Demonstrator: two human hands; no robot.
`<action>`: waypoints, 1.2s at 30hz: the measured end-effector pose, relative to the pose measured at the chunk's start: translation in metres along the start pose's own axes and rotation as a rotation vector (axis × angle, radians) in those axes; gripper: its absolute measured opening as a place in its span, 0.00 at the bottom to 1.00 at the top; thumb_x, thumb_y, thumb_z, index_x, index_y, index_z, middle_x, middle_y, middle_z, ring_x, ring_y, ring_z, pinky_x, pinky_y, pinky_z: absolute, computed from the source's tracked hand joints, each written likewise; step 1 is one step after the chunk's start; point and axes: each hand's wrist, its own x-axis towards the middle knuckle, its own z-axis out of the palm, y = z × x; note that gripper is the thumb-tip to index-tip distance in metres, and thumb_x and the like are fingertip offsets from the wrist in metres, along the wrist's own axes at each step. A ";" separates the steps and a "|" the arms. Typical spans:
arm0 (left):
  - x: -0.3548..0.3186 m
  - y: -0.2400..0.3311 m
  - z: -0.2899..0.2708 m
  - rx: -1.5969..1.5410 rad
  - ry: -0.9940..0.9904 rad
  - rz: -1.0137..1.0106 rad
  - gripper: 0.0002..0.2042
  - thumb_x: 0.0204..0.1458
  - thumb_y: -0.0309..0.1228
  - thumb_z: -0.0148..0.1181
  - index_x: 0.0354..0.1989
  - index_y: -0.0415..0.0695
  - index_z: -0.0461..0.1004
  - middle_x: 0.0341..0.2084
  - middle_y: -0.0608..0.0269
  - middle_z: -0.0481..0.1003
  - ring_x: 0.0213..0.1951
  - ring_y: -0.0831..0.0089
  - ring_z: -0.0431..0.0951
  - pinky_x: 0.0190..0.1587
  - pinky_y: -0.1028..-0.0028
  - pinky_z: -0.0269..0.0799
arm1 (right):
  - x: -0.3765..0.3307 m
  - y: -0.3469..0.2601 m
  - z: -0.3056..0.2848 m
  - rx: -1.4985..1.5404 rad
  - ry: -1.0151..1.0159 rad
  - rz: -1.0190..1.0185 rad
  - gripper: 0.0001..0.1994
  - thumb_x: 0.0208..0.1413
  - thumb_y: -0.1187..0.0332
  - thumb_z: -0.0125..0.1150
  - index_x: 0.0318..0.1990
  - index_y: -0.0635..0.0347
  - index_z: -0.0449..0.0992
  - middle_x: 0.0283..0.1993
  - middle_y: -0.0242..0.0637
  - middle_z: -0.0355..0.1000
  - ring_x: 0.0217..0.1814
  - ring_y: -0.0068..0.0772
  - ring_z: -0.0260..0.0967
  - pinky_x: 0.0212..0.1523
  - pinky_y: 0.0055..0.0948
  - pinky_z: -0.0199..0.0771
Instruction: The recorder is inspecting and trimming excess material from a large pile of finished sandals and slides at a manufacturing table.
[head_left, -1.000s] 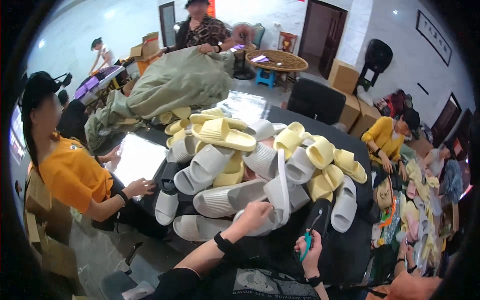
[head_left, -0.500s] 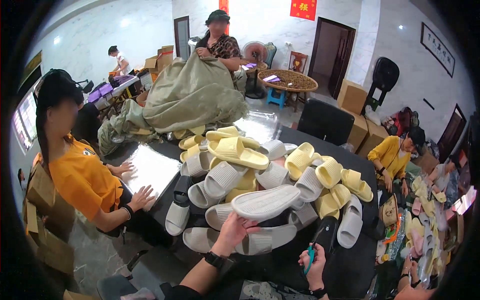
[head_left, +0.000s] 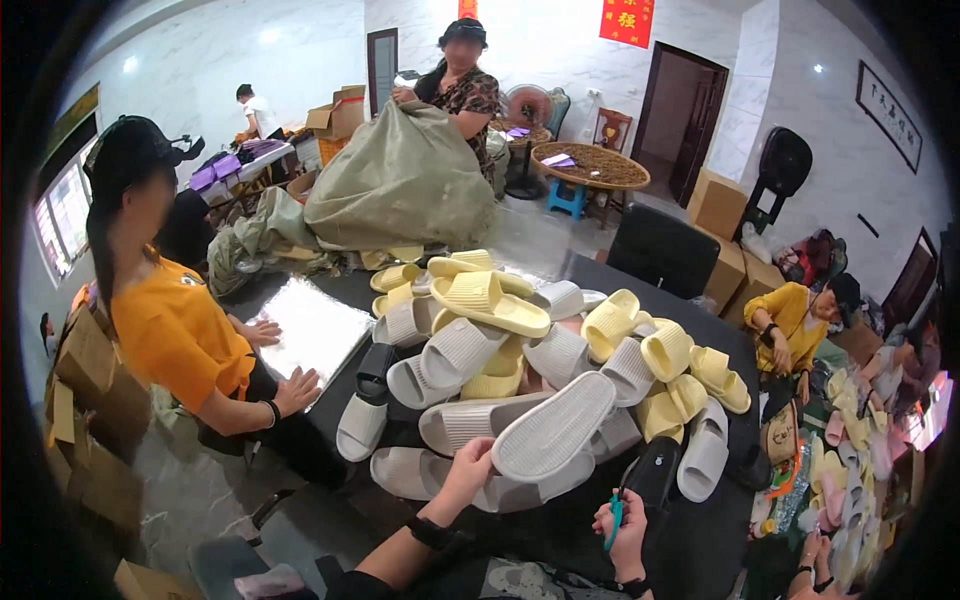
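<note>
I am seeing brown cardboard boxes point(head_left: 724, 205) standing by the right wall, another open box point(head_left: 338, 112) sitting at the far left table, a red hanging sign point(head_left: 627, 20) over the doorway, and a framed wall plaque point(head_left: 889, 103) hanging far right.

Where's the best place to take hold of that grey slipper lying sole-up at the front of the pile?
Probably the near end of the grey slipper, from the lower left, where the left hand meets it. It lies sole-up and slanted atop the pile, that end overhanging, so fingers can likely pinch its edge. The right hand holds small blue-handled scissors.
</note>
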 end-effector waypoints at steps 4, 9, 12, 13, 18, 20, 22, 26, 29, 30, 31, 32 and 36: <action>-0.009 0.004 -0.008 0.145 -0.069 0.068 0.20 0.51 0.18 0.48 0.55 0.39 0.63 0.31 0.63 0.72 0.30 0.79 0.72 0.32 0.78 0.69 | 0.001 0.003 0.002 -0.020 -0.053 -0.001 0.19 0.52 0.73 0.59 0.50 0.65 0.62 0.30 0.35 0.69 0.25 0.22 0.68 0.25 0.22 0.72; -0.023 0.003 -0.005 0.645 -0.148 0.558 0.33 0.45 0.15 0.49 0.64 0.49 0.56 0.35 0.52 0.69 0.35 0.63 0.73 0.38 0.71 0.71 | 0.002 0.006 0.004 0.000 -0.079 -0.036 0.18 0.52 0.74 0.58 0.49 0.63 0.62 0.27 0.35 0.69 0.22 0.21 0.67 0.22 0.19 0.68; -0.023 0.004 -0.001 1.077 -0.373 0.575 0.35 0.43 0.19 0.52 0.63 0.57 0.58 0.37 0.46 0.65 0.37 0.51 0.72 0.40 0.66 0.71 | 0.001 0.005 0.001 0.041 -0.097 -0.025 0.19 0.51 0.75 0.59 0.50 0.64 0.62 0.28 0.36 0.69 0.25 0.22 0.68 0.25 0.21 0.70; -0.022 0.004 0.001 1.065 -0.361 0.615 0.35 0.43 0.19 0.52 0.63 0.57 0.58 0.37 0.46 0.65 0.37 0.51 0.72 0.40 0.66 0.71 | 0.000 0.005 0.000 0.020 -0.086 0.024 0.20 0.50 0.76 0.59 0.51 0.65 0.62 0.30 0.36 0.69 0.28 0.22 0.68 0.28 0.23 0.73; -0.022 0.002 0.011 1.239 -0.236 0.523 0.33 0.45 0.22 0.53 0.63 0.57 0.58 0.37 0.44 0.66 0.36 0.49 0.74 0.39 0.65 0.72 | -0.004 0.005 -0.004 -0.003 -0.083 0.030 0.20 0.51 0.75 0.59 0.51 0.65 0.61 0.30 0.35 0.70 0.26 0.22 0.69 0.26 0.22 0.71; -0.016 0.001 0.016 1.029 -0.172 0.573 0.31 0.47 0.24 0.54 0.62 0.57 0.59 0.35 0.44 0.68 0.34 0.52 0.74 0.37 0.65 0.72 | -0.005 0.004 -0.006 -0.023 -0.080 0.016 0.20 0.51 0.74 0.59 0.51 0.65 0.61 0.30 0.36 0.70 0.26 0.23 0.69 0.26 0.22 0.71; -0.006 0.000 0.027 0.420 -0.109 0.489 0.19 0.55 0.35 0.53 0.55 0.45 0.66 0.25 0.50 0.72 0.22 0.67 0.72 0.27 0.68 0.70 | -0.005 0.002 -0.006 -0.053 -0.059 0.024 0.20 0.51 0.74 0.59 0.51 0.65 0.61 0.31 0.37 0.70 0.27 0.23 0.69 0.27 0.23 0.72; -0.001 0.005 0.011 -0.175 -0.168 -0.254 0.21 0.59 0.47 0.46 0.33 0.38 0.68 0.21 0.56 0.71 0.12 0.79 0.59 0.15 0.77 0.55 | -0.007 -0.002 -0.002 -0.013 -0.094 -0.034 0.21 0.51 0.74 0.59 0.52 0.65 0.61 0.32 0.37 0.70 0.28 0.24 0.69 0.27 0.24 0.72; 0.001 0.004 -0.004 -0.302 -0.102 -0.340 0.21 0.60 0.49 0.45 0.42 0.40 0.69 0.24 0.53 0.73 0.15 0.74 0.67 0.16 0.76 0.62 | -0.004 0.002 0.003 -0.003 -0.138 -0.177 0.21 0.52 0.76 0.57 0.54 0.64 0.60 0.29 0.35 0.67 0.23 0.21 0.63 0.23 0.21 0.67; 0.003 -0.001 -0.003 -0.363 -0.007 -0.269 0.20 0.60 0.46 0.45 0.43 0.39 0.68 0.25 0.53 0.73 0.18 0.72 0.70 0.18 0.74 0.66 | -0.003 0.005 0.003 -0.006 -0.135 -0.176 0.21 0.53 0.76 0.57 0.54 0.63 0.60 0.28 0.35 0.66 0.23 0.21 0.63 0.23 0.22 0.66; 0.003 -0.004 -0.008 -0.415 -0.096 -0.189 0.18 0.61 0.43 0.45 0.42 0.38 0.69 0.25 0.53 0.74 0.20 0.71 0.71 0.22 0.73 0.69 | -0.001 0.008 0.003 -0.055 -0.151 -0.211 0.21 0.53 0.76 0.57 0.55 0.63 0.60 0.28 0.35 0.66 0.24 0.21 0.63 0.24 0.22 0.66; 0.003 -0.008 -0.011 -0.445 -0.040 -0.205 0.17 0.61 0.42 0.45 0.41 0.37 0.69 0.26 0.54 0.74 0.24 0.71 0.73 0.26 0.72 0.71 | 0.001 0.011 0.001 -0.012 -0.200 -0.203 0.22 0.53 0.76 0.58 0.55 0.63 0.60 0.28 0.34 0.66 0.25 0.21 0.63 0.24 0.22 0.66; -0.005 -0.016 -0.025 -0.387 -0.051 -0.055 0.11 0.54 0.25 0.51 0.44 0.36 0.65 0.31 0.54 0.75 0.33 0.73 0.74 0.38 0.72 0.70 | 0.002 0.018 0.000 -0.168 -0.244 -0.123 0.21 0.52 0.74 0.59 0.54 0.64 0.61 0.32 0.34 0.67 0.31 0.21 0.66 0.33 0.21 0.68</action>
